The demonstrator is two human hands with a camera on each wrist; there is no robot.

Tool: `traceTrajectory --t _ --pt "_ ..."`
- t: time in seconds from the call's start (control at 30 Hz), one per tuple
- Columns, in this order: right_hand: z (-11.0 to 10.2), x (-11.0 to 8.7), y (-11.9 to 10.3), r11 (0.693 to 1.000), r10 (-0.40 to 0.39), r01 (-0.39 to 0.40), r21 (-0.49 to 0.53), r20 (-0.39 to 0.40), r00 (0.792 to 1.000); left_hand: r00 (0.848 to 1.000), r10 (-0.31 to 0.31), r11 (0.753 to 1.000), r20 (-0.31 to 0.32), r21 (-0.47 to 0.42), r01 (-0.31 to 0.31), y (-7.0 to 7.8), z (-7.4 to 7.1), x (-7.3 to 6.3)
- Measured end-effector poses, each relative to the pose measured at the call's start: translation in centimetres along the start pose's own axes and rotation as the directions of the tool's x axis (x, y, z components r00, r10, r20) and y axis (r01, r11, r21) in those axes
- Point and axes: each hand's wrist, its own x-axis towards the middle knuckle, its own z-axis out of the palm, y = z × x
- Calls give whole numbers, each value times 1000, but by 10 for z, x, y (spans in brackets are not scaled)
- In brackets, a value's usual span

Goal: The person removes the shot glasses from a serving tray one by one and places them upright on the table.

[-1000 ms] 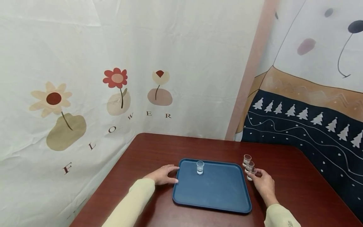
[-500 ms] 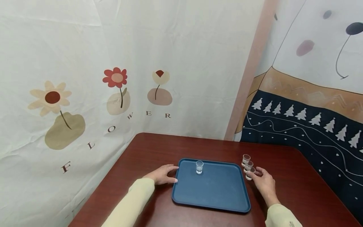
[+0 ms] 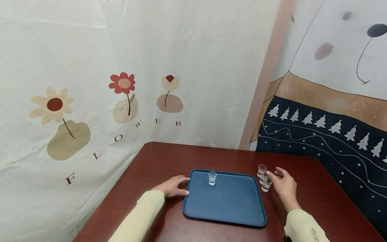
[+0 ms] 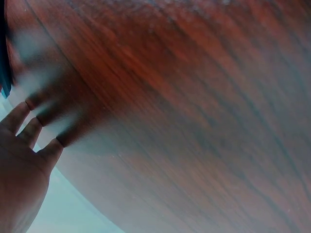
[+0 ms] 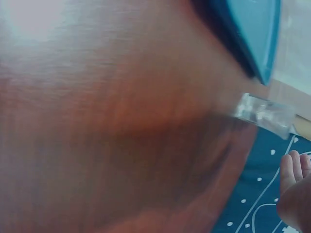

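Observation:
My left hand (image 3: 172, 187) rests at the left rim of a blue rectangular tray (image 3: 225, 203), its fingertips and thumb touching that side. One small clear shot glass (image 3: 212, 178), partly filled with clear liquid, stands upright near the tray's back edge. Beyond the tray's right side, three similar glasses stand in a row on the table: a far glass (image 3: 261, 170), a middle glass (image 3: 262, 179) and a near glass (image 3: 266, 186). My right hand (image 3: 285, 188) hovers just right of this row, fingers loosely bent and holding nothing; its thumb tip overlaps the middle glass in view, contact unclear.
The reddish-brown wooden table (image 3: 169, 153) has rounded back corners. Behind it hangs a white flower-printed curtain (image 3: 205, 67), with a dark tree-patterned cloth (image 3: 314, 141) on the right. In the right wrist view, the tray's corner (image 5: 265, 43) lies close to a glass (image 5: 266, 115).
My right hand has let go of the near glass and moved up and slightly to the right. That glass still stands in the row. My left hand stays at the tray's rim.

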Motion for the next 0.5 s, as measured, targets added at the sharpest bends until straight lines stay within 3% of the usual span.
traceTrajectory --t 0.2,0.5 --pt "2 4 -17 999 -12 12 31 4 1000 1000 3 1000 5 -9 -3 1 0 -1" --pt "25 -3 -39 996 -77 73 53 74 994 1000 -5 1000 2 -9 5 3 -1 -3"
